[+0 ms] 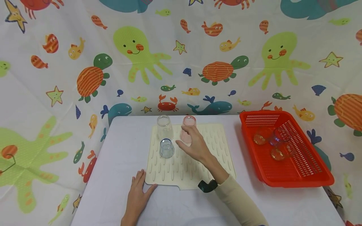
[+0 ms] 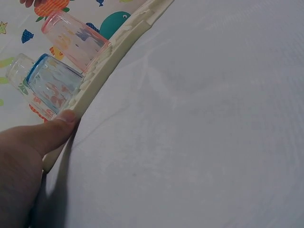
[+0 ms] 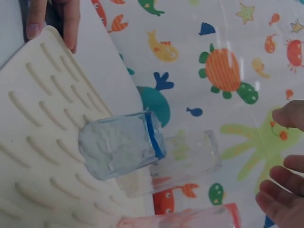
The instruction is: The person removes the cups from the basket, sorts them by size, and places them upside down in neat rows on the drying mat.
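Note:
On a cream ridged drying mat (image 1: 203, 166) stand three glasses: a tall clear glass (image 1: 164, 128) at the back left, a tall pink-rimmed glass (image 1: 186, 137) beside it, and a shorter blue-rimmed glass (image 1: 167, 150) in front. My right hand (image 1: 196, 146) is held above the mat by the pink-rimmed glass, thumb and fingers spread. The right wrist view shows nothing between its fingers (image 3: 285, 178). My left hand (image 1: 137, 193) rests at the mat's front left corner; its thumb (image 2: 64, 118) presses the mat's edge, and the other fingers lie extended along the left side.
To the right sits a red plastic basket (image 1: 297, 182) with slotted walls. Inside it lie two amber-tinted glasses (image 1: 278, 153) and a purple-tinted glass (image 1: 275, 138). A white cloth (image 1: 121, 150) covers the table, and a sea-animal curtain (image 1: 158, 40) hangs behind.

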### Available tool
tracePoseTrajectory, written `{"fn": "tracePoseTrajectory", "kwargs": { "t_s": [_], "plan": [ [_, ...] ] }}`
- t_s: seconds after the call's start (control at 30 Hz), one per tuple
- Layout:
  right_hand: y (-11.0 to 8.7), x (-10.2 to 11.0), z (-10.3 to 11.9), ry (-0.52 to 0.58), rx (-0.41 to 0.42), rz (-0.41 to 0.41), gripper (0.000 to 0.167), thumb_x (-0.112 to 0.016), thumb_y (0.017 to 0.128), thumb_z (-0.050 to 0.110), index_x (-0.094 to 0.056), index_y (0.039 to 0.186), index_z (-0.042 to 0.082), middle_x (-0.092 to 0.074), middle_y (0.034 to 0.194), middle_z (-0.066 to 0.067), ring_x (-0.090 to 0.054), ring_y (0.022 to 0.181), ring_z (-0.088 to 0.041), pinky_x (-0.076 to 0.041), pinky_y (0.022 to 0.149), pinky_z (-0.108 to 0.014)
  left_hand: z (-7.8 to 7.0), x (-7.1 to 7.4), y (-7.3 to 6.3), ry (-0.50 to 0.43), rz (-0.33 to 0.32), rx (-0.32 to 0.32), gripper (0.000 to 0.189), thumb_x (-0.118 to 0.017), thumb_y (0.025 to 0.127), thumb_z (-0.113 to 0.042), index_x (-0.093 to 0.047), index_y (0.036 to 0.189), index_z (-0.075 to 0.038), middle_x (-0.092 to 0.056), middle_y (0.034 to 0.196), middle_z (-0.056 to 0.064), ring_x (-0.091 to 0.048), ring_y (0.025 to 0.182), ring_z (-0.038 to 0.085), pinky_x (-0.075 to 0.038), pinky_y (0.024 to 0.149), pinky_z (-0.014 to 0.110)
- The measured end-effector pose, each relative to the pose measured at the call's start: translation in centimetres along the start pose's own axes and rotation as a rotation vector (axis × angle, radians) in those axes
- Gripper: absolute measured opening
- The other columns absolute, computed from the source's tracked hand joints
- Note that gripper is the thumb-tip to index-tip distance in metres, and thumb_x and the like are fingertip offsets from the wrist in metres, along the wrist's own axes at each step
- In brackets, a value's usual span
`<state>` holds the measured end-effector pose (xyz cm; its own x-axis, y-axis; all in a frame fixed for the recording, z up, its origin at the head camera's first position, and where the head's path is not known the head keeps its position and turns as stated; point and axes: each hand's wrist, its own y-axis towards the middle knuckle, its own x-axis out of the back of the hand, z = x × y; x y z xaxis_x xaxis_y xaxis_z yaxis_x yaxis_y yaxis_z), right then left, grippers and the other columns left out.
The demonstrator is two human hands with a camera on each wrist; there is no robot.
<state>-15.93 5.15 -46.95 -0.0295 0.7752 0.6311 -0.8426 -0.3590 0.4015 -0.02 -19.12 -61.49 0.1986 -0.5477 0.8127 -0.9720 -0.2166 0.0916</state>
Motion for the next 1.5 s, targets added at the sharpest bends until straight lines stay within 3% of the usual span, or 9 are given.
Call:
{"fn": "tracePoseTrajectory", "kwargs": {
  "t_s": [0.3,0.57,0.9,1.27,1.5],
  "plan": [
    [-0.2,2.2,-0.4,0.007,-0.015,-0.041,0.061,-0.078,0.085,0.025,-0.055,0.138,0.004,-0.06,0.131,-0.012,-0.061,0.114,-0.031,-0.062,0.095,-0.048,0.1,-0.2,-0.1,0.004,-0.033,-0.006,0.088,-0.083,0.078,-0.046,-0.05,0.142,0.006,-0.047,0.153,0.021,-0.04,0.145,0.04,-0.024,0.128,0.049],
    [-0.5,4.1,-1.1,-0.05,0.044,-0.104,0.058,-0.08,0.084,0.024,-0.058,0.133,0.001,-0.062,0.127,-0.015,-0.061,0.115,-0.028,-0.059,0.1,-0.047,0.0,-0.1,0.0,0.005,0.014,0.023,0.09,-0.081,0.08,-0.047,-0.047,0.146,0.003,-0.043,0.157,0.019,-0.035,0.149,0.037,-0.022,0.129,0.048],
    [-0.4,6.6,-2.6,-0.07,0.032,-0.157,0.056,-0.079,0.085,0.019,-0.058,0.133,0.001,-0.061,0.13,-0.017,-0.061,0.114,-0.032,-0.059,0.1,-0.051,0.2,-0.1,0.0,-0.002,-0.004,0.006,0.089,-0.082,0.08,-0.046,-0.047,0.145,0.003,-0.043,0.156,0.019,-0.036,0.148,0.038,-0.022,0.129,0.049],
    [-0.1,10.1,-4.3,-0.159,-0.058,-0.257,0.059,-0.077,0.086,0.027,-0.057,0.137,0.006,-0.063,0.135,-0.014,-0.065,0.117,-0.031,-0.059,0.1,-0.052,0.3,-0.2,-0.1,-0.003,-0.013,0.004,0.09,-0.081,0.079,-0.048,-0.048,0.145,0.003,-0.044,0.156,0.019,-0.036,0.148,0.038,-0.021,0.13,0.047],
    [-0.1,12.4,-5.8,-0.116,-0.111,-0.316,0.058,-0.078,0.086,0.022,-0.056,0.136,0.002,-0.062,0.132,-0.017,-0.063,0.116,-0.032,-0.055,0.106,-0.053,0.4,-0.2,-0.1,0.0,-0.004,0.008,0.089,-0.081,0.08,-0.048,-0.047,0.146,0.002,-0.043,0.157,0.018,-0.035,0.148,0.037,-0.021,0.13,0.046]
  ]
}}
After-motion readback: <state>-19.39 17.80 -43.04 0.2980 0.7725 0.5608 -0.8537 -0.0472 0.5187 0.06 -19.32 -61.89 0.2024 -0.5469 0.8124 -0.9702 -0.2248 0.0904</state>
